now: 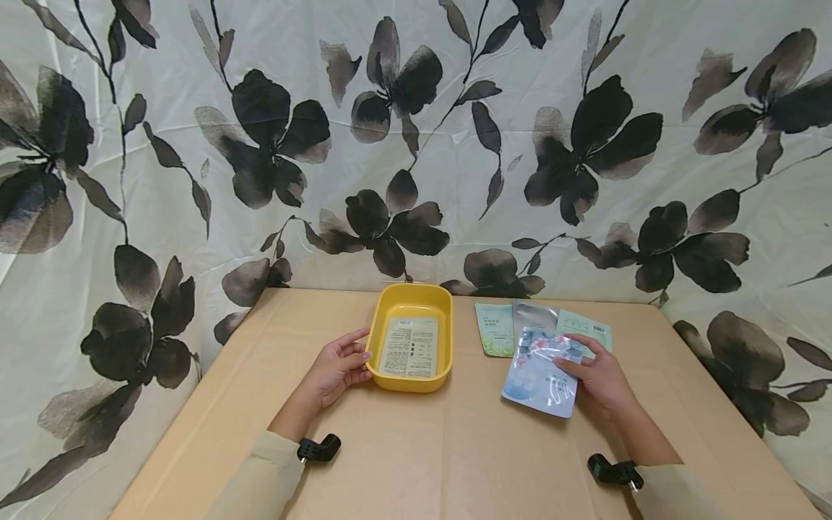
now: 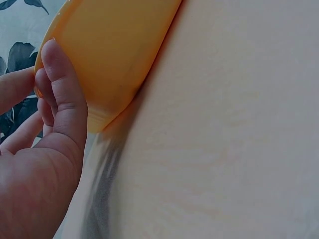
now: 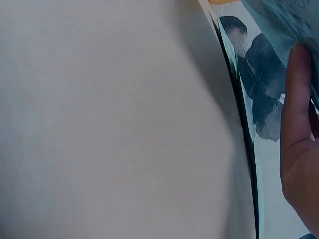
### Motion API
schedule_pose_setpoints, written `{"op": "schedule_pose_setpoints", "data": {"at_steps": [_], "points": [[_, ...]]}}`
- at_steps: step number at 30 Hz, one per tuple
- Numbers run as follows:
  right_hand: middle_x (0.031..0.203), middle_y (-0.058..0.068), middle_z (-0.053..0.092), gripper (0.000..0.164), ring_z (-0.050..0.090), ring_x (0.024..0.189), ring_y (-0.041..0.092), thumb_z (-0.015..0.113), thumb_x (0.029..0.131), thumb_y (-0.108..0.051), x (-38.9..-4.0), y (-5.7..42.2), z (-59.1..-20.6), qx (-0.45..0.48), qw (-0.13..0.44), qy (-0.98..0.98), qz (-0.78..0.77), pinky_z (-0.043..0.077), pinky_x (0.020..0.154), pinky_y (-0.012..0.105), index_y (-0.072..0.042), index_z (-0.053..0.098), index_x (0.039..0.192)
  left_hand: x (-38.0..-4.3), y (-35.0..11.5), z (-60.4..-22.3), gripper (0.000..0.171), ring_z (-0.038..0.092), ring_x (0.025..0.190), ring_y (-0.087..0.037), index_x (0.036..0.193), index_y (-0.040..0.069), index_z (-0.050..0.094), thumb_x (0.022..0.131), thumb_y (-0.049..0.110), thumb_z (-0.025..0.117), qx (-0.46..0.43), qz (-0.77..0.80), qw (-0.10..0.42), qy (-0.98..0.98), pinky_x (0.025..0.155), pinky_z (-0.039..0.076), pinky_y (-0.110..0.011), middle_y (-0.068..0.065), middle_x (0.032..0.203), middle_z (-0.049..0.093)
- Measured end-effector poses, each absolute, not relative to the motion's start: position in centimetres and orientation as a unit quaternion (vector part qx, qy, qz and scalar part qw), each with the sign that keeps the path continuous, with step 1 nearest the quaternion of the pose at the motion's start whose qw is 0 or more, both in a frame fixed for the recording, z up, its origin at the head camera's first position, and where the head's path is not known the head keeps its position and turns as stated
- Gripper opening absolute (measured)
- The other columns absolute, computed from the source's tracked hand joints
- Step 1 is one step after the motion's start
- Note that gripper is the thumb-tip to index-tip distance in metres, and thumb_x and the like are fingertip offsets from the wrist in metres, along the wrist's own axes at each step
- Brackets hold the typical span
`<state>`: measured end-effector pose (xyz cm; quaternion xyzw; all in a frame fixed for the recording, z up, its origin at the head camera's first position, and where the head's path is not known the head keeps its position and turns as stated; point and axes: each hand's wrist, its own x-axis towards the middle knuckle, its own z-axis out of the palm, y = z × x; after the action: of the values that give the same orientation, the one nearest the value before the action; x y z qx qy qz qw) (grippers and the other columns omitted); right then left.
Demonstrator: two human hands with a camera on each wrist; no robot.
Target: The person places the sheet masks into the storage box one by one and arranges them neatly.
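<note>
1. Blue packet (image 1: 536, 379), flowered and printed, glossy: sitting right of centre, near side of the packet group, and tilting slightly. Whether its lower edge is touching the table, the views are not settling.
2. Right hand (image 1: 604, 379): grasping the blue packet by its right side, thumb lying across the printed face.
3. Yellow tray (image 1: 447, 336), rounded corners: occupying the middle of the table toward the far edge, left of the blue packet and well apart from it.
4. Left hand (image 1: 336, 367): gripping the yellow tray at its left side, digits closing about the rim and outer wall.
5. Pale packet (image 1: 409, 348), dark print: lying inside the yellow tray on its floor.
6. Left green packet (image 1: 495, 331): lying behind the blue packet, to its left.
7. Silver packet (image 1: 534, 315): lying between the two green ones, its lower part hiding behind the blue packet.
8. Right green packet (image 1: 593, 327): lying to the right of the silver one, fingers partly covering it.
9. Table (image 1: 442, 462), light tan: bearing the packet group.
10. Cloth (image 1: 474, 231), white with dark flowers: hanging behind the table.
11. Black wrist cameras (image 1: 318, 448): sitting at both wrists, beside beige sleeves (image 1: 260, 477).
</note>
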<state>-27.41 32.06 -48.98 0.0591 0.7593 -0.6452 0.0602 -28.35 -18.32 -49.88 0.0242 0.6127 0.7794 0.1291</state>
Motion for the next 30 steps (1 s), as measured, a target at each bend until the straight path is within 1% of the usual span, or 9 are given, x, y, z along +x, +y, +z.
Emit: {"op": "schedule_pose_setpoints", "data": {"at_steps": [6, 11, 15, 18, 22, 26, 30], "points": [[0.101, -0.007, 0.074, 0.079, 0.075, 0.085, 0.015, 0.075, 0.094, -0.022, -27.6, 30.9, -48.9, 0.051, 0.066, 0.759, -0.646, 0.063, 0.074, 0.026, -0.016, 0.030, 0.158, -28.3, -18.2, -49.9, 0.065, 0.068, 0.075, -0.015, 0.156, 0.010, 0.041, 0.097, -0.001, 0.065, 0.019, 0.783, 0.133, 0.607, 0.074, 0.065, -0.029, -0.006, 0.108, 0.058], [0.105, -0.005, 0.073, 0.079, 0.075, 0.087, 0.016, 0.076, 0.094, -0.022, -27.8, 29.8, -48.5, 0.045, 0.067, 0.761, -0.644, 0.063, 0.075, 0.026, -0.015, 0.031, 0.158, -28.3, -18.1, -49.7, 0.064, 0.068, 0.075, -0.014, 0.156, 0.011, 0.042, 0.097, -0.002, 0.064, 0.020, 0.782, 0.131, 0.609, 0.074, 0.065, -0.029, -0.005, 0.107, 0.059], [0.105, -0.004, 0.074, 0.077, 0.075, 0.086, 0.016, 0.075, 0.094, -0.020, -28.0, 29.1, -48.3, 0.032, 0.068, 0.762, -0.643, 0.061, 0.072, 0.023, -0.015, 0.033, 0.157, -28.3, -18.0, -49.7, 0.064, 0.068, 0.075, -0.014, 0.156, 0.010, 0.042, 0.097, -0.001, 0.065, 0.021, 0.782, 0.129, 0.610, 0.074, 0.065, -0.030, -0.005, 0.107, 0.059], [0.100, -0.004, 0.074, 0.075, 0.072, 0.077, 0.016, 0.076, 0.094, -0.020, -28.3, 28.6, -48.2, 0.027, 0.067, 0.770, -0.634, 0.056, 0.061, 0.021, -0.017, 0.035, 0.157, -28.3, -18.0, -49.8, 0.065, 0.068, 0.075, -0.014, 0.156, 0.010, 0.040, 0.097, -0.001, 0.065, 0.025, 0.780, 0.128, 0.612, 0.074, 0.065, -0.029, -0.005, 0.107, 0.059], [0.099, -0.001, 0.074, 0.074, 0.069, 0.072, 0.017, 0.076, 0.094, -0.021, -28.6, 27.9, -47.9, 0.029, 0.064, 0.777, -0.625, 0.050, 0.054, 0.021, -0.019, 0.036, 0.157, -28.3, -18.1, -49.8, 0.065, 0.068, 0.074, -0.014, 0.157, 0.010, 0.040, 0.098, -0.001, 0.064, 0.027, 0.780, 0.129, 0.612, 0.074, 0.064, -0.029, -0.005, 0.107, 0.057], [0.108, 0.005, 0.073, 0.074, 0.073, 0.081, 0.019, 0.075, 0.094, -0.020, -28.7, 27.2, -47.5, 0.022, 0.062, 0.772, -0.632, 0.059, 0.064, 0.023, -0.016, 0.036, 0.157, -28.2, -18.1, -49.8, 0.064, 0.067, 0.074, -0.014, 0.156, 0.010, 0.041, 0.098, -0.001, 0.064, 0.021, 0.783, 0.130, 0.608, 0.073, 0.064, -0.029, -0.004, 0.106, 0.056], [0.116, 0.009, 0.072, 0.075, 0.075, 0.086, 0.020, 0.075, 0.094, -0.019, -28.8, 26.6, -47.4, 0.015, 0.066, 0.765, -0.641, 0.062, 0.072, 0.026, -0.015, 0.036, 0.157, -28.2, -18.3, -49.9, 0.064, 0.067, 0.074, -0.015, 0.156, 0.011, 0.042, 0.098, -0.001, 0.064, 0.012, 0.785, 0.129, 0.606, 0.073, 0.064, -0.029, -0.004, 0.105, 0.057]]}}
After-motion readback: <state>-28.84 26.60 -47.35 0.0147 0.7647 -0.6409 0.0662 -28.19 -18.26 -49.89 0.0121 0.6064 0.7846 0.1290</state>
